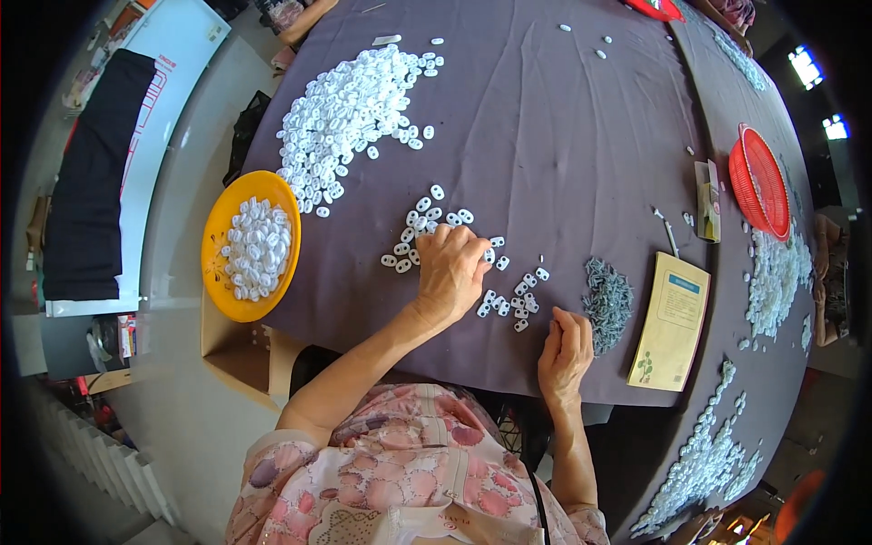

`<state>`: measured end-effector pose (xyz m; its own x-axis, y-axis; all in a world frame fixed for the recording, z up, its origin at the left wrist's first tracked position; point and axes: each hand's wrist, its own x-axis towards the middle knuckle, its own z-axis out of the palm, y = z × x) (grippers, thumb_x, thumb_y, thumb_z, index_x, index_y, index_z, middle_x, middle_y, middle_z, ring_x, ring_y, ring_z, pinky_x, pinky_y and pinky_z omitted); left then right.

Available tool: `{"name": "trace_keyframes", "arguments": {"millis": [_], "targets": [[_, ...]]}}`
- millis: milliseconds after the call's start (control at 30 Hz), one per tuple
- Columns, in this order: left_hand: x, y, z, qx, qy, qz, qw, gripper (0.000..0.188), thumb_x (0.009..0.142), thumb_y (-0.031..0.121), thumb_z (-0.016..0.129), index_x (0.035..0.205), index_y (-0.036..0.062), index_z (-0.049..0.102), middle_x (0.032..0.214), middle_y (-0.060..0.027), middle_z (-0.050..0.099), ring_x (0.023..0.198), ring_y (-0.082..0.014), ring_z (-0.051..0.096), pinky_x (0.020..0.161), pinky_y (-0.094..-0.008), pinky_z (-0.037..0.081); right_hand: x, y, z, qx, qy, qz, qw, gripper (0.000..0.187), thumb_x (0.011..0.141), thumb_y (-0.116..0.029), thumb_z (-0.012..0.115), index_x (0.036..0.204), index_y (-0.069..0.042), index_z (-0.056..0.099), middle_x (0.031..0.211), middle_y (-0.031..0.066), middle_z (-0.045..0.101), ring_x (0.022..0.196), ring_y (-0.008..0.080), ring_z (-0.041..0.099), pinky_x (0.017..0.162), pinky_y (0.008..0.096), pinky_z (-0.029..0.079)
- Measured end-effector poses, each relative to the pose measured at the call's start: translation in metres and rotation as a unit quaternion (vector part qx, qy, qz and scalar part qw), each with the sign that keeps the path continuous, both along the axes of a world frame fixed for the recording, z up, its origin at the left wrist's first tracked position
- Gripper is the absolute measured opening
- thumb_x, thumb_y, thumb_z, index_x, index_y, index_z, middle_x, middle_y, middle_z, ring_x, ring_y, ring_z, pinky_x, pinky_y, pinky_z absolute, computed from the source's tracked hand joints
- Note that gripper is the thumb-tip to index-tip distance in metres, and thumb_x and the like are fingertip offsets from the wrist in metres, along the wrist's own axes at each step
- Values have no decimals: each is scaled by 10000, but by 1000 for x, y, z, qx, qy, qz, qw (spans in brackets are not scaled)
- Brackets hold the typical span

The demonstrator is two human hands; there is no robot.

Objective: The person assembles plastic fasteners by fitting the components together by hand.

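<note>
Grey-purple cloth (545, 136): drawn over the tabletop, matte, lightly creased; clock directions run from the left hand, with twelve o'clock away from the wearer.
Left hand (450, 272): lies over the cloth, fingers bent downward into the near cluster (419, 221); its fingertips are hidden, so whether they grip a piece cannot be told.
Right hand (565, 354): at four o'clock, fingers curled and drawn together just beside the grey screws; whether anything is pinched between them cannot be told.
Near cluster: smooth white ovals, each pierced by two dark holes, mostly lying flat from nine to twelve o'clock; spread thinly, presumably so that single pieces come easily to the fingers.
Small group (520, 302): similar ovals at four o'clock, between the hands, seemingly within reach of both.
Grey screws (607, 307): slender, screw-like pieces tangled in a mound between three and four o'clock, probably kept near for the right hand.
White heap (354, 118): many more ovals at eleven o'clock, apparently out of the working space.
Yellow plate (214, 227): at nine o'clock, round and glossy; its raised rim likely keeps the white pieces inside from scattering.
Tan packet (668, 345): flat, printed with a green plant, just beyond the screws.
Red basket (763, 186): plastic mesh, between two and three o'clock.
</note>
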<state>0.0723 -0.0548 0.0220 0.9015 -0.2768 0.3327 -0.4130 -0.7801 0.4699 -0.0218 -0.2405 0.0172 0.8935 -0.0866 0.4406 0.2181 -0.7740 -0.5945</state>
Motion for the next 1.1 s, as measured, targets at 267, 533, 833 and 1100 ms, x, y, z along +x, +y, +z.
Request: {"name": "trace_keyframes", "arguments": {"millis": [267, 533, 833, 1100], "targets": [[9, 7, -1, -28, 7, -39, 999, 221, 662, 104, 723, 781, 147, 543, 757, 44, 533, 799, -186, 489, 719, -364, 306, 4, 5, 1, -76, 4, -19, 997, 286, 703, 88, 526, 967, -21, 549, 851, 131, 551, 749, 301, 546, 657, 380, 456], [13, 17, -6, -72, -15, -92, 993, 154, 671, 60, 686, 765, 147, 602, 757, 36, 557, 784, -184, 483, 727, -375, 300, 12, 5, -2, -124, -6, -19, 992, 275, 720, 68, 532, 983, -14, 535, 866, 133, 546, 763, 301, 545, 661, 376, 454], [6, 30, 0, -21, -42, -89, 995, 150, 722, 53, 651, 841, 144, 655, 771, 40, 561, 783, -181, 489, 727, -360, 330, 10, 8, -2, -118, -4, -26, 993, 263, 713, 43, 537, 966, -27, 551, 861, 123, 542, 780, 302, 542, 675, 378, 454], [-9, 33, -1, -179, 72, -75, 978, 126, 748, -1, 626, 852, 65, 602, 760, -76, 537, 742, -271, 549, 643, -375, 449, 8, 6, -2, -111, -11, -36, 993, 262, 709, 43, 541, 958, -36, 552, 870, 120, 541, 785, 301, 541, 675, 380, 455]]}}
